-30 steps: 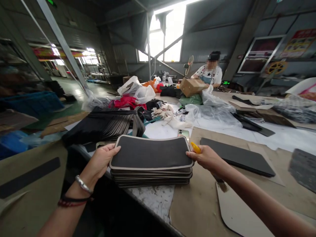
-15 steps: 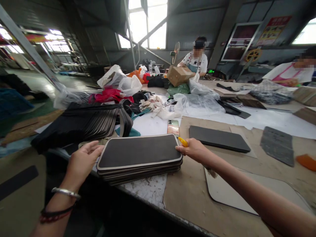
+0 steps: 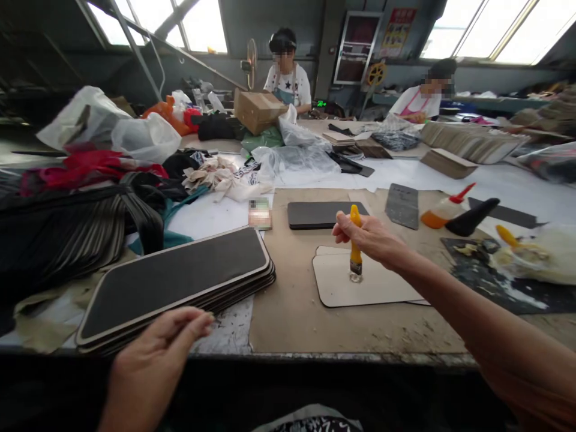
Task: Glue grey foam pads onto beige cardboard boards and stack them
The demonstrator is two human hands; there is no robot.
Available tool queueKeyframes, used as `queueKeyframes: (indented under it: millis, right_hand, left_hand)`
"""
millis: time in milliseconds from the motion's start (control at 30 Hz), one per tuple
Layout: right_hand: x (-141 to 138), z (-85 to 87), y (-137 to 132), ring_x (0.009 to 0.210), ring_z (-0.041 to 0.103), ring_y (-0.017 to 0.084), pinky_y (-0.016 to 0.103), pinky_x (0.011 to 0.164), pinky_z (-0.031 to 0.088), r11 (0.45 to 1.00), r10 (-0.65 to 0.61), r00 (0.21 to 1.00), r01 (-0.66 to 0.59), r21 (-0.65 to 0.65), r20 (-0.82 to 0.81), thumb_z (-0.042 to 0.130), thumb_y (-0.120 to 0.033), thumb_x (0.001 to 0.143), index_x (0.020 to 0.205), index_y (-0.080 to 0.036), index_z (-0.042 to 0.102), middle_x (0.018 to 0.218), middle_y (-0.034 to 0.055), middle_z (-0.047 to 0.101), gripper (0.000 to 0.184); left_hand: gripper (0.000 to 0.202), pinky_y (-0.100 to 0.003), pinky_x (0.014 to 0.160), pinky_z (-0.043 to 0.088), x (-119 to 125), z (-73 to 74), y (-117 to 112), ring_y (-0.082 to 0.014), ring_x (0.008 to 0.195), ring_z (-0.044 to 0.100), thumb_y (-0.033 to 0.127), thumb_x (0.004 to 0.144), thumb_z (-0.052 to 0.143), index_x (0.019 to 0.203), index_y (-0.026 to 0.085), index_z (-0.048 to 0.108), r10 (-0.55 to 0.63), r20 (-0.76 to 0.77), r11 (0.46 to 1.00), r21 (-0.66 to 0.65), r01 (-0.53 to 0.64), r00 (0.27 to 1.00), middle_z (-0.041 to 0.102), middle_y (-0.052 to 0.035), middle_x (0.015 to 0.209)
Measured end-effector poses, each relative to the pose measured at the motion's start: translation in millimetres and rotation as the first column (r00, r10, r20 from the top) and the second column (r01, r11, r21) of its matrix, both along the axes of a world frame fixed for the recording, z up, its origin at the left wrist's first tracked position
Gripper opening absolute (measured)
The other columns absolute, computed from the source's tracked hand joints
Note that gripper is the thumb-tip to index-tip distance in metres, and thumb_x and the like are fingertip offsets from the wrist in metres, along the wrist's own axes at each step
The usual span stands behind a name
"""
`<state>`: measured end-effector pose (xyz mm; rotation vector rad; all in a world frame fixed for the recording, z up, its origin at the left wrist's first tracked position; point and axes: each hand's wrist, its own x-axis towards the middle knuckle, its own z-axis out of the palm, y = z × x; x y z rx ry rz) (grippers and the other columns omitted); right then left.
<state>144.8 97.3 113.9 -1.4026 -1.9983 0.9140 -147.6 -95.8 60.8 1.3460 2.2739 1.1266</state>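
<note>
My right hand [image 3: 366, 234] grips a glue brush [image 3: 355, 240] by its yellow handle. The bristles point down over a pale, round-cornered panel [image 3: 330, 285]; whether they touch it I cannot tell. Another pale piece shows partly beneath that panel. To the left, a stack of black panels with pale borders [image 3: 180, 279] lies slanted at the table's front edge. My left hand [image 3: 157, 345] is just in front of this stack, thumb and fingertips pressed together, with nothing visible between them.
Black panels [image 3: 310, 215] lie on the brown sheet [image 3: 279, 324] beyond the brush. At right are an orange-filled squeeze bottle [image 3: 438, 213] and a white bag with a second yellow-handled brush [image 3: 507, 236]. Black pieces [image 3: 67, 231] are heaped at left. Two people work across the table.
The view has turned right. My right hand has left the black stack and moved the brush over the pale panel. My left hand has drawn nearer the stack's front edge, its fingers closing together.
</note>
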Motion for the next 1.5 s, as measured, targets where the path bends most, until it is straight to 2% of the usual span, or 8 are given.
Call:
queueKeyframes:
  millis: [100, 200, 433, 700, 833, 1100, 1300, 1500]
  right_hand:
    - [34.5, -14.1, -3.3, 0.066, 0.056, 0.017, 0.027, 0.06, 0.044, 0.993, -0.089, 0.994, 0.084, 0.079, 0.065, 0.032, -0.076, 0.077, 0.067, -0.017, 0.06, 0.07, 0.0058, 0.062, 0.066]
    - [59.9, -28.8, -8.9, 0.057, 0.054, 0.014, 0.026, 0.052, 0.044, 0.983, -0.175, 0.984, 0.175, 0.052, 0.013, 0.034, -0.08, 0.072, 0.066, -0.017, 0.059, 0.065, 0.0043, 0.059, 0.068]
    - [60.9, -53.6, -25.2, 0.051, 0.051, 0.009, 0.023, 0.045, 0.051, 0.963, -0.261, 0.891, 0.214, -0.163, -0.372, 0.055, -0.07, 0.069, 0.073, -0.015, 0.056, 0.067, 0.0005, 0.053, 0.055]
    - [47.0, -81.9, -26.7, 0.054, 0.056, 0.011, 0.025, 0.051, 0.055, 0.956, -0.281, 0.859, 0.212, -0.202, -0.428, 0.059, -0.046, 0.073, 0.076, -0.017, 0.055, 0.068, -0.001, 0.054, 0.03]
    - [93.2, -80.0, -23.2, 0.051, 0.06, 0.013, 0.024, 0.049, 0.053, 0.904, -0.427, 0.871, 0.412, -0.114, -0.244, 0.055, -0.041, 0.076, 0.078, -0.017, 0.057, 0.068, 0.0002, 0.059, 0.024]
    - [187.9, -70.8, -26.6, 0.053, 0.064, 0.019, 0.027, 0.051, 0.049, 0.716, -0.698, 0.715, 0.695, 0.07, 0.042, 0.052, -0.036, 0.079, 0.081, -0.019, 0.056, 0.066, 0.003, 0.063, 0.018]
    - [183.8, -70.9, -34.0, 0.076, 0.063, 0.023, 0.037, 0.075, 0.048, 0.755, -0.624, 0.751, 0.512, 0.409, 0.213, 0.048, -0.031, 0.083, 0.076, -0.019, 0.057, 0.083, 0.0085, 0.065, 0.016]
    - [102.7, -86.8, -55.1, 0.085, 0.058, 0.023, 0.033, 0.078, 0.047, 0.834, -0.387, 0.835, 0.137, 0.535, 0.39, 0.048, -0.014, 0.086, 0.086, -0.015, 0.06, 0.087, 0.0112, 0.064, 0.012]
  left_hand:
    - [0.023, -0.019, 0.056, 0.053, 63.8, -21.8, 15.5, -0.0137, 0.059, 0.067, 0.042, 0.077, 0.056, 0.071, 0.022, 0.067, -0.352, 0.08, 0.936, 0.038, 0.35, 0.932, 0.07, 0.003, 0.064]
    - [0.02, -0.021, 0.066, 0.055, 110.7, -50.9, 33.4, -0.014, 0.069, 0.069, 0.03, 0.084, 0.05, 0.081, 0.022, 0.068, -0.542, -0.03, 0.825, 0.175, 0.538, 0.84, 0.073, -0.0005, 0.077]
    - [0.039, -0.044, 0.089, 0.052, 168.1, -91.6, 70.1, -0.0254, 0.107, 0.059, 0.016, 0.072, 0.065, 0.111, 0.018, 0.059, -0.574, -0.301, 0.779, 0.087, 0.621, 0.762, 0.062, -0.0133, 0.116]
    - [0.022, -0.044, 0.085, 0.054, 169.5, -103.9, 77.2, -0.0259, 0.103, 0.058, 0.021, 0.081, 0.057, 0.102, 0.018, 0.063, -0.518, -0.585, 0.725, 0.086, 0.684, 0.624, 0.064, -0.0104, 0.112]
    - [0.021, -0.04, 0.083, 0.055, 164.1, -105.8, 80.7, -0.0237, 0.1, 0.06, 0.024, 0.086, 0.05, 0.102, 0.019, 0.063, -0.505, -0.637, 0.702, 0.089, 0.707, 0.582, 0.065, -0.0088, 0.11]
    - [0.024, -0.037, 0.081, 0.056, 156.6, -107.6, 86.1, -0.0225, 0.098, 0.061, 0.026, 0.087, 0.048, 0.105, 0.021, 0.063, -0.514, -0.694, 0.647, 0.072, 0.759, 0.504, 0.066, -0.008, 0.11]
    - [0.027, -0.037, 0.08, 0.056, 150.4, -106.4, 90.9, -0.0231, 0.098, 0.061, 0.025, 0.089, 0.044, 0.104, 0.018, 0.064, -0.54, -0.719, 0.572, 0.068, 0.818, 0.437, 0.066, -0.0103, 0.109]
    - [0.029, -0.035, 0.082, 0.056, 148.0, -109.9, 88.8, -0.0208, 0.1, 0.06, 0.027, 0.091, 0.039, 0.106, 0.022, 0.064, -0.525, -0.746, 0.561, 0.06, 0.826, 0.411, 0.066, -0.0074, 0.109]
